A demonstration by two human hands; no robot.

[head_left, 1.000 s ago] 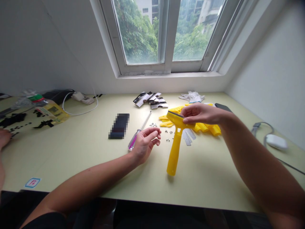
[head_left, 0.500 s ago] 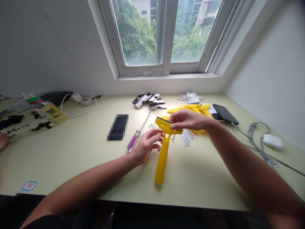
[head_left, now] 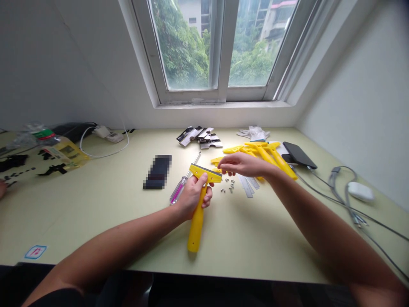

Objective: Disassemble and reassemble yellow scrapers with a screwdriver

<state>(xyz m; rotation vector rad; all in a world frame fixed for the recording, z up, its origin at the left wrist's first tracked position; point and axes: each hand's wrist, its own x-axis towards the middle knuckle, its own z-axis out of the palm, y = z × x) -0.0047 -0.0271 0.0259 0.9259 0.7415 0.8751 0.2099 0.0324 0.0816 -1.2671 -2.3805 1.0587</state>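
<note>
My left hand point(head_left: 194, 194) is wrapped round the neck of a yellow scraper point(head_left: 197, 226), its thumb on the wide head. The scraper's handle points toward the table's front edge, and a dark strip runs along the top of its head. My right hand point(head_left: 238, 164) hovers just right of that head, fingers loosely bent and apart, with nothing visible in them. Below it lie several small screws point(head_left: 231, 186) and flat metal blades point(head_left: 247, 184). Small yellow pieces point(head_left: 216, 161) show partly behind my right fingers. A screwdriver point(head_left: 179, 187) with a clear and purple handle lies behind my left hand.
More yellow scraper handles point(head_left: 260, 149) are piled at the back right, near a white glove point(head_left: 254, 133) and a black phone point(head_left: 299, 155). Grey cables point(head_left: 338, 187) and a white case point(head_left: 361, 192) lie at right. Black-and-white cards point(head_left: 200, 136) lie under the window. A bottle point(head_left: 47, 134) stands left.
The scraper has passed from my right hand to my left and shifted left. My left hand has closed round its neck; my right hand has let go of the head.
</note>
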